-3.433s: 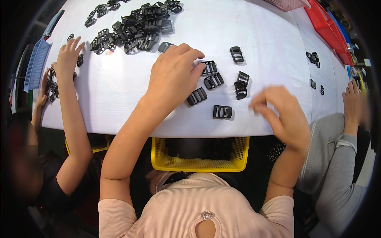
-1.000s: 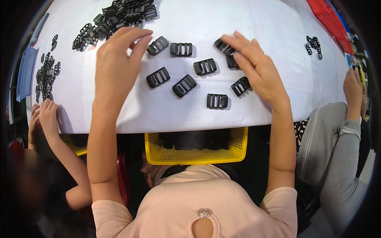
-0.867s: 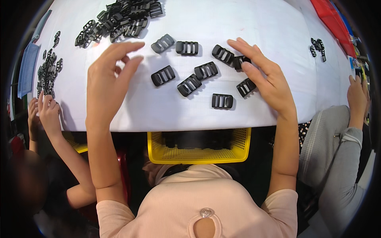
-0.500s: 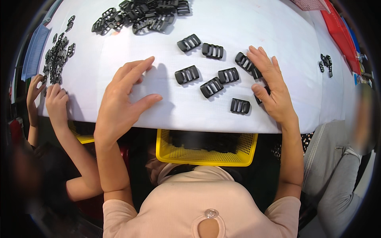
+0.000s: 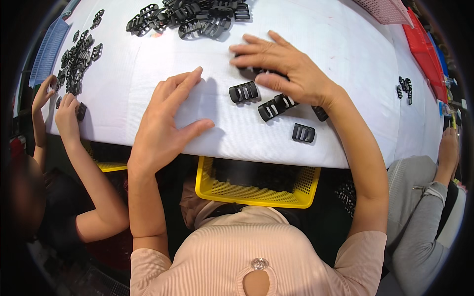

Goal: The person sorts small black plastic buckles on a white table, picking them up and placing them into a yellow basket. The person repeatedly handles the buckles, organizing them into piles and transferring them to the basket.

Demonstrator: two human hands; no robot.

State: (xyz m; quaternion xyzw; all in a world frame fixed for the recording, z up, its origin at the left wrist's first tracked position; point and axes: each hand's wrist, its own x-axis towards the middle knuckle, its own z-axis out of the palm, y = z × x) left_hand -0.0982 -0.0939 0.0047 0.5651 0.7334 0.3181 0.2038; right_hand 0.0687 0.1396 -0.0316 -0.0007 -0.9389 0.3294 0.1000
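Note:
My left hand (image 5: 165, 116) hovers over the left part of the white table with its thumb and fingers apart and nothing in it. Further right, my right hand (image 5: 294, 69) reaches across with spread fingers over some black hair claw clips, which it partly hides; whether it touches them I cannot tell. Nearest its thumb lies one claw clip (image 5: 243, 92). Two more, touching, are below the hand, the left one a tilted claw clip (image 5: 268, 109). Close to the front edge is another claw clip (image 5: 303, 133), and one (image 5: 320, 113) shows partly beside my right wrist.
A large heap of black clips (image 5: 197, 19) lies at the far side. A yellow basket (image 5: 256, 201) with dark contents sits below the table edge. At left, a co-worker's hands (image 5: 66, 116) are near a smaller clip pile (image 5: 76, 64) and a blue basket (image 5: 47, 52). Another person sits at right.
My right hand has swept left and away from me, from the clips on the right to those at the upper middle. The left hand stays open in nearly the same pose.

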